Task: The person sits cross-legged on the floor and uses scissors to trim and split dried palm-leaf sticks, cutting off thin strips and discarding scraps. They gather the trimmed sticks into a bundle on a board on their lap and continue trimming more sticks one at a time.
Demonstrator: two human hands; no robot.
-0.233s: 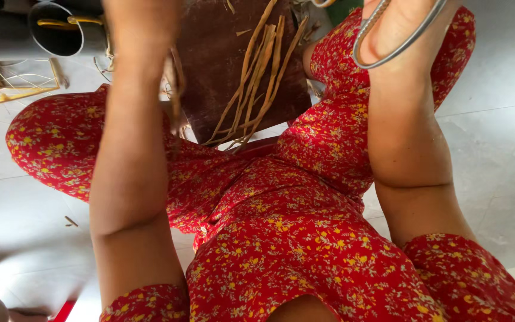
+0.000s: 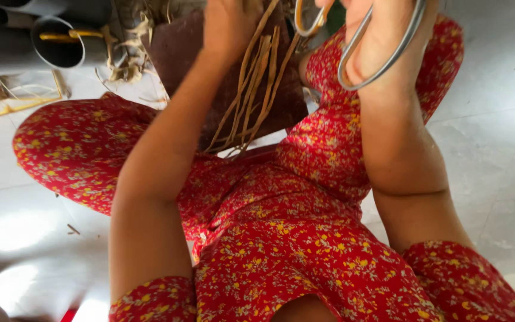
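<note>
Shifting left hand [image 2: 229, 27] slightly rightward since earlier frame, I'm pinching dried strips [image 2: 250, 89] hanging over lap; right hand [image 2: 382, 42] closed through scissors [image 2: 365, 45] at top edge; white floor [image 2: 496, 149] open rightward.

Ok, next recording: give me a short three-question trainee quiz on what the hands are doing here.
1. True or false: the right hand holds metal scissors.
2. What does the left hand grip? A) a grey pipe B) a bundle of dry fibre strips C) a cloth
3. Fill in: the strips hang down in front of a dark ____ board.

Key: 1 true; 2 B; 3 brown. The grey pipe lies on the floor, untouched, beyond the person's red flowered clothing.
</note>
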